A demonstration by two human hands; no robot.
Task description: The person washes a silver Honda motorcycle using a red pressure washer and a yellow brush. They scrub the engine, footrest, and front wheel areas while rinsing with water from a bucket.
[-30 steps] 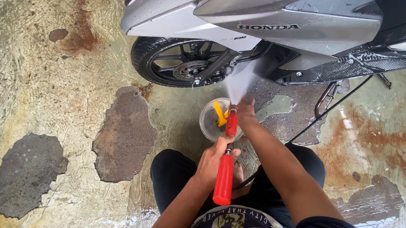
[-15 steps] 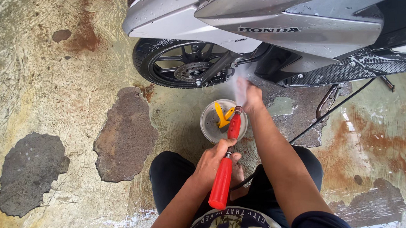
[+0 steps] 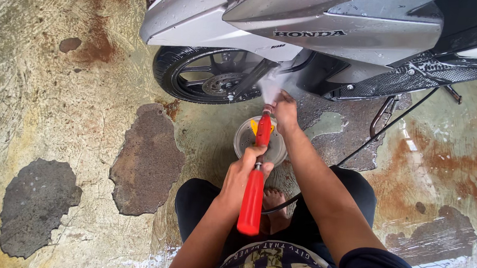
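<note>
Since the earlier frame your right hand (image 3: pixel 285 110) has slid forward to the nozzle, closer to the wheel (image 3: pixel 211 76). Your left hand (image 3: pixel 246 169) has fingers wrapped tight around the red spray gun (image 3: pixel 255 191); its long axis runs from your lap toward the motorbike (image 3: pixel 307 35), over the bucket (image 3: pixel 245 137). The right fingers curl about the tip; how firmly they grip cannot be told.

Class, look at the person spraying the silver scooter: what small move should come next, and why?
Probably sweep the red spray wand leftward across the black front wheel. The left hand grips the wand, the right hand steadies its tip, and spray now hits only beside the wheel.
</note>
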